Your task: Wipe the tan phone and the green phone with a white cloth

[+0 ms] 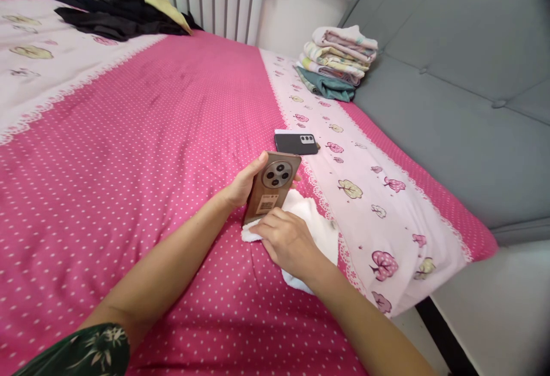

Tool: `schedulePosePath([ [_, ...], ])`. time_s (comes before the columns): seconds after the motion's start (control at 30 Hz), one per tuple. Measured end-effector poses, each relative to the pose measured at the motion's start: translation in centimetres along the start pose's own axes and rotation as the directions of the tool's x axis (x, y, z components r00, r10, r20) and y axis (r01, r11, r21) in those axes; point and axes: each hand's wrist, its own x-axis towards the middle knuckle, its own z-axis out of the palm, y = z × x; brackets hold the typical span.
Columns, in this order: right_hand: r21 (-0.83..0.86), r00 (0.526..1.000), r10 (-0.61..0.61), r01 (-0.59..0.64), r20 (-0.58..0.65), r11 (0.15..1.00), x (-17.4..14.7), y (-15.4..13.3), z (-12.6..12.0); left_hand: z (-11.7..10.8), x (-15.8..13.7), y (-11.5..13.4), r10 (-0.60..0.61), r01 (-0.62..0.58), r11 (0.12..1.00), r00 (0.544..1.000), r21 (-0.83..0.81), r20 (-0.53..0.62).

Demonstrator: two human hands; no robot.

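Bronze smartphone (267, 191), round camera module, held tilted between both hands above a pink polka-dot bed (193, 135).
Left hand (243, 185): gripping the phone by its sides. Right hand (290, 241): fingers closed on a white cloth (320, 232) at the phone's lower end. Step, by appearance: wiping; a further stroke calls for a steady left grip. Beyond the hands: black smartphone (287, 143), camera side up; farther, folded fabric stack (337, 61). Containers: none seen.

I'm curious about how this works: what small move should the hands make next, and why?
Perhaps slide the soft white cloth up the back of the shiny bronze rectangular phone: the right hand holds the cloth at the phone's lower end, while the left hand grips the phone's sides.
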Motion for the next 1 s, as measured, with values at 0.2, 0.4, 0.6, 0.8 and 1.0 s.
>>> schedulePosePath([
  [0.2,0.004,1.0,-0.004,0.004,-0.009,1.0,-0.04,-0.02,-0.07,-0.02,-0.02,0.09,-0.008,0.008,1.0,1.0,-0.009,-0.005],
  [0.4,0.009,1.0,0.003,-0.003,0.003,1.0,-0.02,-0.06,-0.08,0.05,-0.06,0.09,-0.007,0.008,1.0,1.0,0.02,-0.013],
  [0.6,0.008,1.0,0.009,-0.009,0.011,1.0,-0.04,-0.08,-0.13,-0.01,-0.05,0.03,-0.007,0.007,1.0,1.0,0.011,-0.018],
  [0.8,0.007,1.0,0.01,-0.01,0.015,1.0,0.02,-0.05,-0.23,0.06,-0.08,0.15,-0.014,0.014,1.0,1.0,0.01,-0.018],
  [1.0,0.005,1.0,0.006,-0.006,0.018,1.0,-0.04,-0.04,-0.17,0.05,-0.07,0.13,-0.015,0.015,1.0,1.0,-0.003,-0.016],
])
